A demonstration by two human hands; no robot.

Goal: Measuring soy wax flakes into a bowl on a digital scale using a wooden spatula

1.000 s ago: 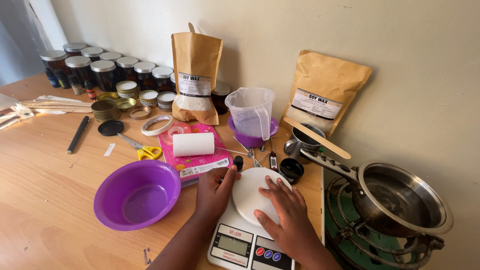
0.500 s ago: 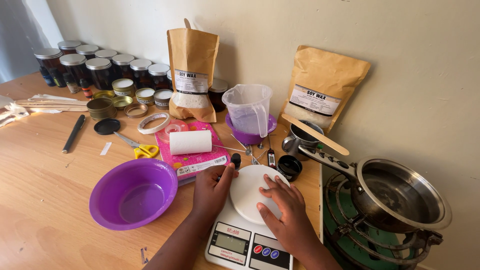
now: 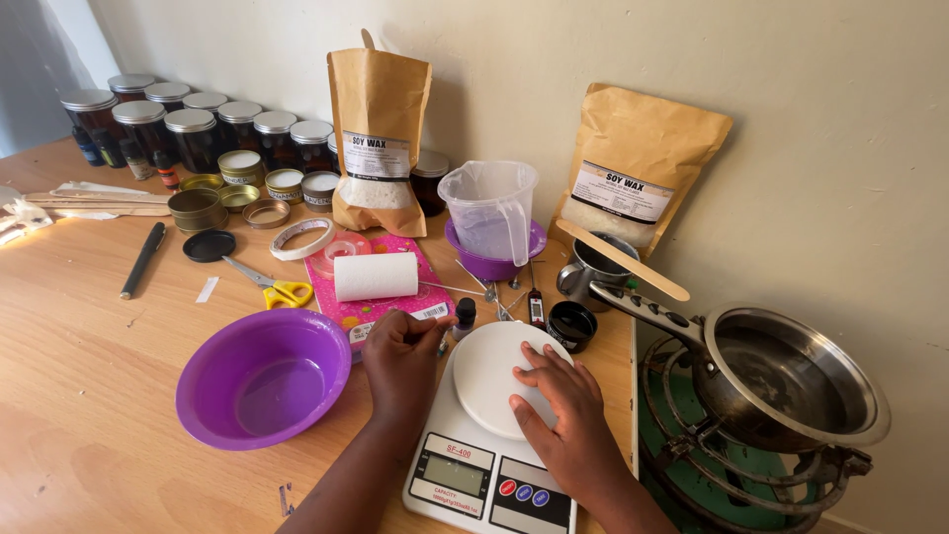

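— What carries it all?

— From my seat, the long pale wooden counter point(image 3: 79, 396). On its right edge sits the wide steel pan point(image 3: 786, 381), on a burner ring.

— And nearer the hands?

— The round purple plastic bowl point(image 3: 262, 376) stands just beside the white digital kitchen scale point(image 3: 489, 420), close for reach, I judge. My right hand point(image 3: 563, 415) lies flat on its round plate, grip wide, holding nothing. My left hand point(image 3: 400, 356) is curled at the scale's left edge; I cannot tell whether its grip pinches anything.

Two brown pouches point(image 3: 380, 138) against wall
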